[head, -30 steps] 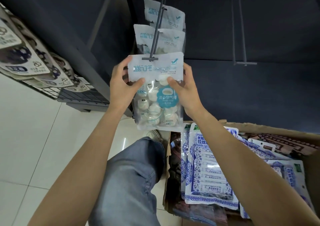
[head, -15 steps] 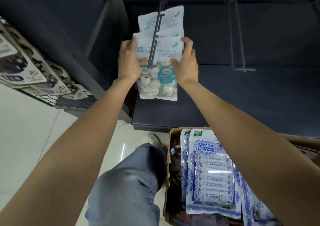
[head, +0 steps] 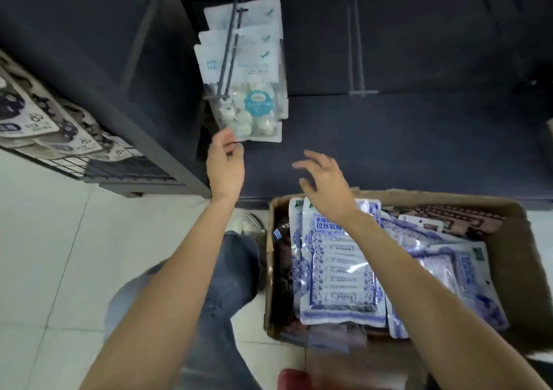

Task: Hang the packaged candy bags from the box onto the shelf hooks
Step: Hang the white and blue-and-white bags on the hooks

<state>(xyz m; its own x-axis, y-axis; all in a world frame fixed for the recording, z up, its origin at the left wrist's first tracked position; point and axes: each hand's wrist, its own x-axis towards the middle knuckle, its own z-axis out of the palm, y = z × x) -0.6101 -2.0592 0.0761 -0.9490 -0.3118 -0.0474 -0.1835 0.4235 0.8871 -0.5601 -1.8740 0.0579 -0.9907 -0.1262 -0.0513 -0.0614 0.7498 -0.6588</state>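
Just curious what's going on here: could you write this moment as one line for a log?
step: bag hung | candy bag: on left hook | left hand: touching bag's bottom corner | right hand: open, above box

Three white candy bags [head: 251, 90] fill the left hook [head: 229, 54] almost to its tip, so little bare rod is left there. The right hook [head: 356, 45] is bare along its length, with open dark shelf panel [head: 419, 138] around and below it. Between the hooks and the cardboard box [head: 514, 258] the air is open; the right hand [head: 326, 186] hangs there. Blue-patterned bags [head: 341, 270] crowd the box's left half. At far left a wire rack of packets [head: 45, 126] juts out over the floor.
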